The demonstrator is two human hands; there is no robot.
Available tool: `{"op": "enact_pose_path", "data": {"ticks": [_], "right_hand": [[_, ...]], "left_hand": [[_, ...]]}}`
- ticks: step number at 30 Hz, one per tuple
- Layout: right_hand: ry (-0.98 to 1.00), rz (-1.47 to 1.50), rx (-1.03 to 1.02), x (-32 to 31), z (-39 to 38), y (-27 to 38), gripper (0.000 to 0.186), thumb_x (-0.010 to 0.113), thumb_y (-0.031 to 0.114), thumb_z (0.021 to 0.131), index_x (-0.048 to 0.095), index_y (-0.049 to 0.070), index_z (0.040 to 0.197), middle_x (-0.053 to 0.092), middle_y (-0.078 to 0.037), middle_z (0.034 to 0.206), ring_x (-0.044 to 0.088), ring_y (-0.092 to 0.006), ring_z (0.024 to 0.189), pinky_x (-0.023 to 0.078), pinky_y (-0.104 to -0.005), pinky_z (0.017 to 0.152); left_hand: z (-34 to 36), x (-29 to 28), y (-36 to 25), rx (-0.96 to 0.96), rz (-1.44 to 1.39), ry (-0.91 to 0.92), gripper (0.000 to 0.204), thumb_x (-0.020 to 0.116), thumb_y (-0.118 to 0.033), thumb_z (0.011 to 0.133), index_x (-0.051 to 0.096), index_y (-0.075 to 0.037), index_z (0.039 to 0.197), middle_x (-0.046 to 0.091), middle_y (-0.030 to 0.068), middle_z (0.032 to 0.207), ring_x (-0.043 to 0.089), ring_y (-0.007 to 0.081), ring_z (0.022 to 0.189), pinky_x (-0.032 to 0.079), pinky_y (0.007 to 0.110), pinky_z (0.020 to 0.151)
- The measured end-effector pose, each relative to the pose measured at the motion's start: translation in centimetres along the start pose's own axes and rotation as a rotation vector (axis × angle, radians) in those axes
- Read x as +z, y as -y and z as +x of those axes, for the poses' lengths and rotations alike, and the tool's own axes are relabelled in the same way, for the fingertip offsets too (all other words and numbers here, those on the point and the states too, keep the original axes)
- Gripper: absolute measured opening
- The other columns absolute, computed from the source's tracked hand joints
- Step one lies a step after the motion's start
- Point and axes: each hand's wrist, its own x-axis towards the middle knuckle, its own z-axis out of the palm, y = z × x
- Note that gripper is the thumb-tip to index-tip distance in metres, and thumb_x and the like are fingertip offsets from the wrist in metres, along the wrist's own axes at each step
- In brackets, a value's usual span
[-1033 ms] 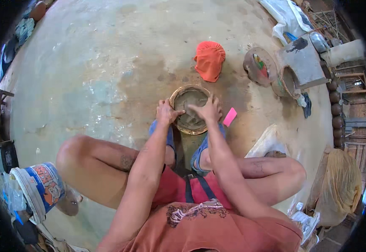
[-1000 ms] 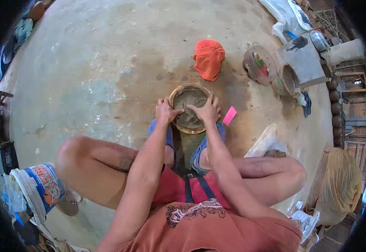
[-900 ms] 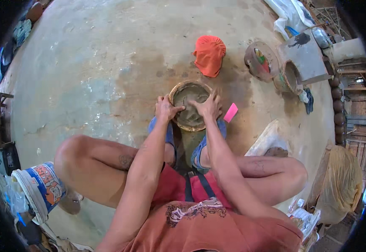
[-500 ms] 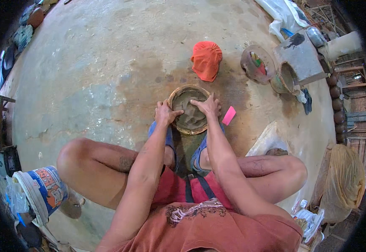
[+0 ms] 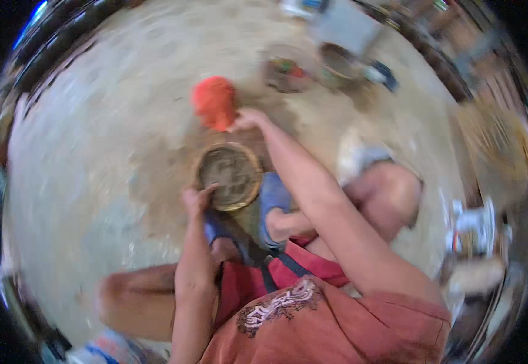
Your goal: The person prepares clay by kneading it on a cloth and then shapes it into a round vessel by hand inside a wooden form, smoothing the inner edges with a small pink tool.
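Observation:
A round, tan-rimmed basin [image 5: 255,182] holds wet grey-brown clay [image 5: 227,175] and stands on the floor just ahead of my feet. My left hand [image 5: 195,199] grips its near left rim, thumb over the edge onto the clay and fingers outside. Beyond the basin sits an orange-red cloth cap [image 5: 214,102]. My right hand [image 5: 246,120] reaches past the basin to the cap's near right edge and appears to touch it. Motion blur hides how those fingers are set.
Blue slippers [image 5: 274,197] on my feet stand close to the basin. Farther right are a round dish [image 5: 285,82] with coloured things in it, a pot [image 5: 337,60] and a grey block [image 5: 346,27]. A white sack [image 5: 352,158] lies near my right knee.
My right hand has left the basin's right rim and stretched forward to the cap. My left hand stays at the rim. The view has turned right, and the pink piece no longer shows.

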Motion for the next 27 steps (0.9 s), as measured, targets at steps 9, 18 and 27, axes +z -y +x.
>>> {"op": "enact_pose_path", "data": {"ticks": [9,18,27], "right_hand": [[-0.522,-0.769,0.064,-26.1,-28.0,-4.0,0.05,0.075,0.044,0.089,0.072,0.005,0.12,0.075,-0.023,0.107,0.071,-0.044,0.101,0.058,-0.0511,0.086],[-0.484,-0.361,1.062,-2.5,-54.9,-24.7,0.108,0.088,0.063,0.071,0.052,-0.005,0.147,0.056,-0.024,0.149,0.052,-0.0417,0.139,0.046,-0.0523,0.112],[-0.242,-0.739,0.85,10.1,-51.6,-24.7,0.132,0.089,0.065,0.064,0.033,-0.005,0.161,0.035,-0.019,0.167,0.03,-0.0369,0.155,0.028,-0.058,0.12]], "left_hand": [[6.1,-3.0,8.6,0.241,-0.2,-0.041,0.065,0.091,-0.042,0.077,0.071,-0.002,0.125,0.075,0.0172,0.115,0.072,0.0333,0.101,0.056,0.04,0.092],[0.8,-3.5,4.1,0.104,-0.471,0.213,0.044,0.076,-0.024,0.093,0.062,-0.005,0.13,0.072,0.0099,0.098,0.07,0.0232,0.078,0.059,0.039,0.071],[3.9,-3.9,6.6,0.126,-0.295,0.056,0.068,0.077,-0.034,0.092,0.055,-0.001,0.148,0.062,0.0151,0.143,0.061,0.0286,0.126,0.047,0.042,0.108]]}}
